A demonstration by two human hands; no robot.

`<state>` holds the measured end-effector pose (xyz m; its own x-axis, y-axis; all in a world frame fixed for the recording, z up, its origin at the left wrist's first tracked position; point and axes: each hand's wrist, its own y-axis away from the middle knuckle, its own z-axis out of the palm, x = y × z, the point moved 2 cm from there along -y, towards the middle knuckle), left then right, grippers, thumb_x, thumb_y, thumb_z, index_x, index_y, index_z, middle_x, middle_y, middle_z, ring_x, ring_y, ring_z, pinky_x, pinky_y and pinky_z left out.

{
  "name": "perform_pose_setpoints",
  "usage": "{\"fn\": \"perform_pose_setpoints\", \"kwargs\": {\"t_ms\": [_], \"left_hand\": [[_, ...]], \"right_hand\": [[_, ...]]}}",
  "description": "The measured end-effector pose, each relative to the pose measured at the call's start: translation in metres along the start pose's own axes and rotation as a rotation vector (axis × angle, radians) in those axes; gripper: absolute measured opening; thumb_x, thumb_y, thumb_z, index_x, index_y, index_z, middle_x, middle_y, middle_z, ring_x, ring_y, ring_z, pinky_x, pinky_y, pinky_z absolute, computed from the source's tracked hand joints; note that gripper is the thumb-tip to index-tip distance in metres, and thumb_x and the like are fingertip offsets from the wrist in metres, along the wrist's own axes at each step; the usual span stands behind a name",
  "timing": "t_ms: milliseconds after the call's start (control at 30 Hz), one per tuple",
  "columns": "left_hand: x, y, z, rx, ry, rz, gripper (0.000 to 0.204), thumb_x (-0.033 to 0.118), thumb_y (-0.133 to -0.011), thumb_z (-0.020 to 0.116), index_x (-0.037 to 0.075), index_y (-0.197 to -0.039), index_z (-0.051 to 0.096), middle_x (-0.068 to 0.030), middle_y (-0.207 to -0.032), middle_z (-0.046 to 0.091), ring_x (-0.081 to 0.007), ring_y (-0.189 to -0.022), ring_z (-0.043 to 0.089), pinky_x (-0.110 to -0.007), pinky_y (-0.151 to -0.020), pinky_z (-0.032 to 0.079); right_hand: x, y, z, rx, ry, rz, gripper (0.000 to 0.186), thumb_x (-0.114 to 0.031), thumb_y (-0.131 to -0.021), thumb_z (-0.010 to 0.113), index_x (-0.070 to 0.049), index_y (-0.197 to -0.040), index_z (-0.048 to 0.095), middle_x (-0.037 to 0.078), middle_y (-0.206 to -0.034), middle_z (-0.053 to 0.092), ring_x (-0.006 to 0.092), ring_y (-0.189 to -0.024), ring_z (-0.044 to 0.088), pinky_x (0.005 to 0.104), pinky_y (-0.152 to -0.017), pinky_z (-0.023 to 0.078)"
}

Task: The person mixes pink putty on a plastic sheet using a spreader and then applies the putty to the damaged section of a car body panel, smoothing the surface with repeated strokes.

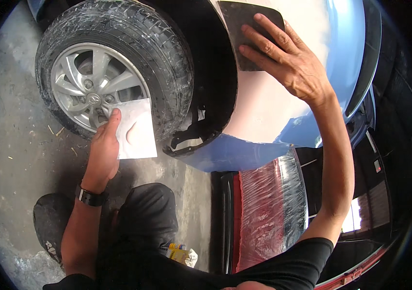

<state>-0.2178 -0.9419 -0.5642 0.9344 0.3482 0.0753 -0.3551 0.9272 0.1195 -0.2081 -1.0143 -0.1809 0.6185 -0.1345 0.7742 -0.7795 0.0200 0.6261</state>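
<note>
My left hand (103,142) grips a white flat sheet (143,118) at its edge, thumb on top. On the sheet is a curved, pale beige smear (131,132). Behind it stands a muddy car wheel (94,99). My right hand (293,65) reaches up to the blue car panel (278,121), which has a broad pale pinkish patch. There it presses a black flat pad (237,21) with rounded corners against the patch, fingers stretched across it. My right thumb is hidden.
The dark wheel arch (210,63) opens beside the tyre, its lower end ragged at a black torn piece (186,142). A red car part under clear plastic film (269,208) lies at the lower right. A yellow container (178,253) sits near my knee on the grey concrete floor (7,145).
</note>
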Motion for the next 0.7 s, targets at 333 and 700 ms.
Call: {"fn": "perform_pose_setpoints", "kwargs": {"t_ms": [333,700], "left_hand": [[-0.005,0.001,-0.001,0.045,0.005,-0.004,0.046,0.032,-0.104,0.051,-0.011,-0.121,0.058,-0.014,-0.115,0.066,-0.0184,-0.099,0.068,-0.032,-0.085,0.056],[-0.001,-0.002,-0.011,-0.009,-0.038,-0.028,0.045,0.033,-0.105,0.049,-0.004,-0.13,0.055,-0.0117,-0.121,0.066,-0.0209,-0.106,0.068,-0.034,-0.092,0.055]], "right_hand": [[0.004,0.003,0.009,-0.034,0.056,-0.013,0.053,-0.016,-0.094,0.042,-0.033,-0.144,0.049,-0.006,-0.16,0.031,0.0212,-0.15,0.023,0.0466,-0.122,0.029],[0.017,0.014,-0.007,-0.014,0.085,0.038,0.049,-0.013,-0.094,0.045,-0.031,-0.138,0.056,-0.006,-0.158,0.036,0.0214,-0.15,0.024,0.0451,-0.123,0.028]]}}
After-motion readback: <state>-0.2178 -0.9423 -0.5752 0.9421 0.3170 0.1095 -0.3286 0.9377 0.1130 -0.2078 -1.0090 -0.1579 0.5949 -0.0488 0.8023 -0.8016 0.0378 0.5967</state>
